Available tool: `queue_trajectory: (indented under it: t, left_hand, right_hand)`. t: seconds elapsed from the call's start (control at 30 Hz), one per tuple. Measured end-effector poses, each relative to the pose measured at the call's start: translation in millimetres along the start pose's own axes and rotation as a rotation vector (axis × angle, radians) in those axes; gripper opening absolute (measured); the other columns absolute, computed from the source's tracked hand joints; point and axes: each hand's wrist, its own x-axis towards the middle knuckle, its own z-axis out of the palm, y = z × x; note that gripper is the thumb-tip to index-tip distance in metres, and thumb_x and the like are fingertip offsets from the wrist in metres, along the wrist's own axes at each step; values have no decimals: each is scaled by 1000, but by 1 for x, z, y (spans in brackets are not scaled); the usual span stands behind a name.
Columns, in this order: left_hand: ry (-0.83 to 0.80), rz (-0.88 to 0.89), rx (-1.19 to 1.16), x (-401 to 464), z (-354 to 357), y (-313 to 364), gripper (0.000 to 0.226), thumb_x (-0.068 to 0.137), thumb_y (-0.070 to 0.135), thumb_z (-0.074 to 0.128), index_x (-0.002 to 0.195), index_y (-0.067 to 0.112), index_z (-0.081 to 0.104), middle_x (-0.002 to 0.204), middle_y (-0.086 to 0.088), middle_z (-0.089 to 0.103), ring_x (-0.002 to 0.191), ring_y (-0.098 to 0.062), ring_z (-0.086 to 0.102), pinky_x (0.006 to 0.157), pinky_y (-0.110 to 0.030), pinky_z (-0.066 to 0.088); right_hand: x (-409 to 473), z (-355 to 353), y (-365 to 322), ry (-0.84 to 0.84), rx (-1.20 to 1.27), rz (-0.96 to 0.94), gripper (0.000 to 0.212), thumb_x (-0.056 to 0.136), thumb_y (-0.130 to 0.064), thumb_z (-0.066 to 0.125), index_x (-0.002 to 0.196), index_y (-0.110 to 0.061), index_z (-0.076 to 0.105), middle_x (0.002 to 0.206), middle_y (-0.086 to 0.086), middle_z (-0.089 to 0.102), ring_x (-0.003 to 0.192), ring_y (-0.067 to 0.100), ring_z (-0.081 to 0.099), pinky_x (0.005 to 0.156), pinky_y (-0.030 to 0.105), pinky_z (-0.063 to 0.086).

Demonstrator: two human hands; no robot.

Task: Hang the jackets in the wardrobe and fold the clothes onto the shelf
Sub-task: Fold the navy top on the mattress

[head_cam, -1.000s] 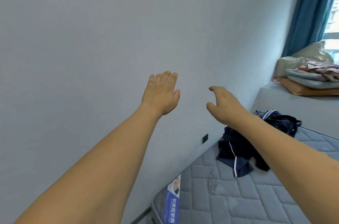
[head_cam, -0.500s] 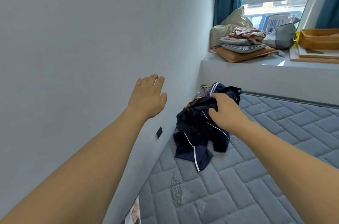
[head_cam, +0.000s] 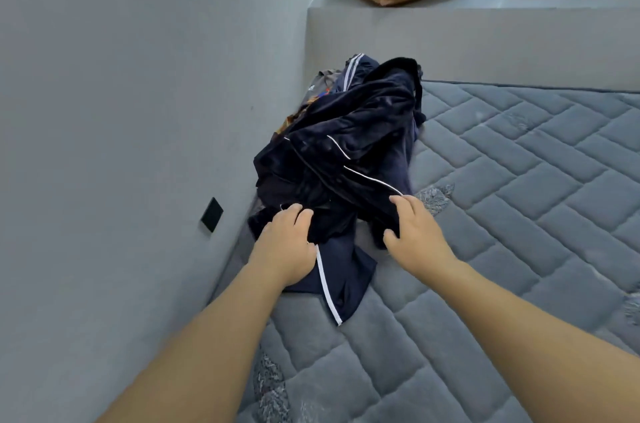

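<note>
Navy clothes heaped on the mattress against the wall; left hand and right hand both grip the near edge, probably to lift one piece free.

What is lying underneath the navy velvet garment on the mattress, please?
Under the navy velvet garment show navy striped sportswear and a patterned grey piece. Anything deeper is covered.
</note>
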Motion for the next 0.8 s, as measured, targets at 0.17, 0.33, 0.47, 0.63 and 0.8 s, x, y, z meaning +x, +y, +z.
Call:
queue_trajectory:
  t: [0.17, 0.33, 0.47, 0.63, 0.8]
  left_hand:
    - [-38, 34, -59, 66, 72, -14, 62, 96, 21, 48, 153, 15, 25, 162, -1, 14, 146, -21, 19, 115, -35, 28]
    - [-175, -84, -101, 120, 136, -3, 59, 99, 31, 38, 155, 25, 19, 146, -4, 46, 121, -29, 50, 96, -40, 46]
    - [-58, -66, 276, 131, 180, 28, 54, 97, 49, 34, 133, 10, 45, 121, -12, 58, 97, -34, 57, 72, -39, 46]
    - [2, -463, -743, 181, 152, 24, 63, 82, 78, 38, 84, 18, 54, 87, 5, 59, 86, -22, 58, 77, -40, 49]
    - [93, -748, -1444, 228, 136, 24, 38, 82, 58, 67, 95, 23, 63, 104, 4, 70, 106, -23, 63, 88, -35, 50]
  right_hand:
    - [63, 87, 66, 65, -9, 83, 73, 91, -42, 59, 152, -21, 26, 154, 8, 27, 139, 28, 32, 112, 44, 32]
    - [89, 161, 122, 85, -8, 165, 72, 96, -52, 46, 156, -28, 12, 161, 4, 13, 147, 23, 12, 120, 43, 10]
    - [86, 197, 138, 294, -102, 96, 66, 98, -50, 39, 153, -19, 20, 157, 8, 24, 144, 27, 21, 118, 43, 9]
    - [86, 194, 137, 345, -91, 107, 60, 97, -42, 40, 149, -15, 32, 153, 11, 34, 140, 31, 33, 117, 48, 20]
    - [89, 198, 138, 379, -112, 85, 57, 94, -32, 42, 147, -12, 34, 151, 14, 37, 136, 34, 37, 113, 51, 26]
